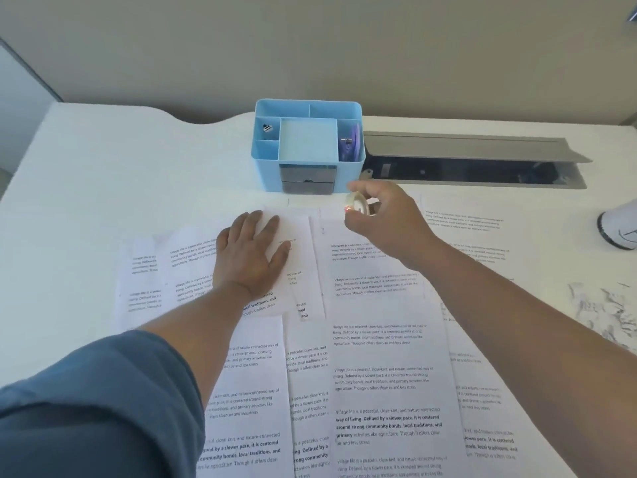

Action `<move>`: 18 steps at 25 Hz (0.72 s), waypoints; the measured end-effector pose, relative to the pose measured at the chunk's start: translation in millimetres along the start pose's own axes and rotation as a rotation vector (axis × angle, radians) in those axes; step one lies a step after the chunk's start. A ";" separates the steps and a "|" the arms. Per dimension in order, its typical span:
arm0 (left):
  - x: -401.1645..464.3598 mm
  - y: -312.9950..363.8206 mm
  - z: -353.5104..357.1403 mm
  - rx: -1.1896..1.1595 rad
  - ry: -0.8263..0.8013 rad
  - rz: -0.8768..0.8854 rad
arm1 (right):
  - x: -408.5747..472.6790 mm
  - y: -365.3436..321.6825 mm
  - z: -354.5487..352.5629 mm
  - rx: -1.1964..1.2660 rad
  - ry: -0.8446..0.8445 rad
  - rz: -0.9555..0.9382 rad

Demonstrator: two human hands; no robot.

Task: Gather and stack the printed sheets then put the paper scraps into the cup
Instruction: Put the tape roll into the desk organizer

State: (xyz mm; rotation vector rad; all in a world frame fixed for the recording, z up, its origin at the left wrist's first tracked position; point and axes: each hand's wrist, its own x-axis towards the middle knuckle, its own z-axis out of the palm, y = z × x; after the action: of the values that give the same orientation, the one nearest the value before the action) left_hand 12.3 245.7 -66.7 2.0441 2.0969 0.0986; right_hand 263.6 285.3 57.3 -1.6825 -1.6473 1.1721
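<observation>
Head view: my left hand (253,251) lies flat, fingers straight, on the spread sheets (382,357); my right hand (382,215) pinches a tape roll (358,204) just before the blue organizer (308,146). A cup (618,229) stands far right, scraps (603,312) near it. Sheets read "Village life is a peaceful, close-knit"

Left hand (253,251) flat, fingers spread, pressing on the printed sheets (382,357) fanned over the white desk (103,167) — right hand (386,215) raised just in front of the blue desk organizer (308,146), fingers curled round a clear tape roll (358,205). A white cup (618,229) sits far right — paper scraps (603,312) near it.
</observation>
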 end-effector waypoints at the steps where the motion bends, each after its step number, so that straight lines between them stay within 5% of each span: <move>1: 0.3 -0.2 0.1 0.003 -0.003 -0.004 | 12.9 -9.8 1.7 -0.033 0.013 -0.054; 7: 0.9 -0.6 -0.1 -0.003 -0.006 -0.006 | 87.9 -52.8 13.0 -0.184 0.083 -0.262; 18: 0.6 0.1 1.8 0.004 -0.020 -0.015 | 140.1 -43.7 35.5 -0.335 0.021 -0.315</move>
State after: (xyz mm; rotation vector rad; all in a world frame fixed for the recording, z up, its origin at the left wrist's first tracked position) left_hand 12.7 246.2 -68.6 2.0228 2.1018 0.0709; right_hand 195.6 419.5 44.3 -1.5355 -2.0923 0.7571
